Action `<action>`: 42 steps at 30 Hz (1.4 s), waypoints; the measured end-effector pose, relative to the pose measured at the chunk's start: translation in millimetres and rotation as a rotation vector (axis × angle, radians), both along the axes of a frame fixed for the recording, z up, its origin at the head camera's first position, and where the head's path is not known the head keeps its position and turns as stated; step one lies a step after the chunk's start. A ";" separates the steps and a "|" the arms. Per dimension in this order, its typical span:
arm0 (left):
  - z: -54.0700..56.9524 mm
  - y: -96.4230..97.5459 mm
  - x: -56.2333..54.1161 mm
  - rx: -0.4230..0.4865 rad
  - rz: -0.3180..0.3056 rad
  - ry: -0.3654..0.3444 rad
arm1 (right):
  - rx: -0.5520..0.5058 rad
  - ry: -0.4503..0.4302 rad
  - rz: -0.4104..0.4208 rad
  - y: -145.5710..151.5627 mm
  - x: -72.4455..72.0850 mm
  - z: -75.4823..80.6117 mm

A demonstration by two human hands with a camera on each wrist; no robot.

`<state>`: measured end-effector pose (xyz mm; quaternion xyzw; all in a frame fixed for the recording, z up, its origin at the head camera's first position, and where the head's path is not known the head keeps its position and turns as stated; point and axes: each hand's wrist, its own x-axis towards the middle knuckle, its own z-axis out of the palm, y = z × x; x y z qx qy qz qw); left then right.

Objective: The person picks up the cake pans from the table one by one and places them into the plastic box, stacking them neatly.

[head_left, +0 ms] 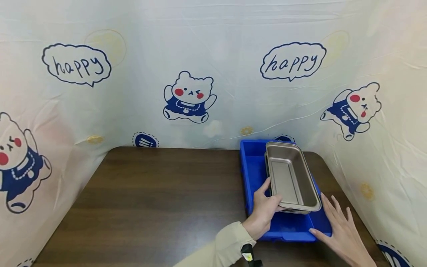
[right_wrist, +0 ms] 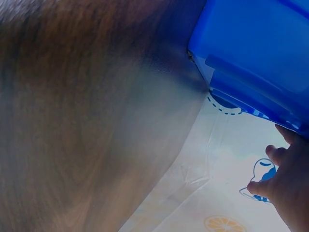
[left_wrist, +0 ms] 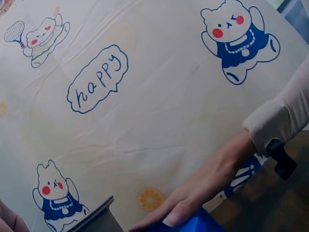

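A rectangular metal loaf pan (head_left: 287, 178) is held tilted over the blue plastic bin (head_left: 245, 174), and a second rim showing along its edge suggests another pan nested beneath. My left hand (head_left: 265, 209) grips the pan by its near left corner. The lower part of that hand's grip is hidden under the pan. At the bin's right side, my right hand (head_left: 343, 230) lies with fingers spread and fairly straight, touching the rim near the front corner. The right wrist view shows the bin's outer wall (right_wrist: 251, 48) beside the right hand (right_wrist: 289, 179).
The bin stands on a dark wooden table (head_left: 160, 196), at its right end. Behind and around the table hangs a pale cloth (head_left: 233, 44) printed with bears and the word "happy". A black strap (head_left: 248, 254) sits on the left sleeve.
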<state>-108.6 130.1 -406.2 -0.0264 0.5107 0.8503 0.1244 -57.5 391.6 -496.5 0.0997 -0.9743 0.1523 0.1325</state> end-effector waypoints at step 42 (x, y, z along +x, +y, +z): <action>-29.5 28.6 -14.7 -0.109 -0.030 -0.061 | -0.008 -0.011 0.000 -0.1 -1.3 0.8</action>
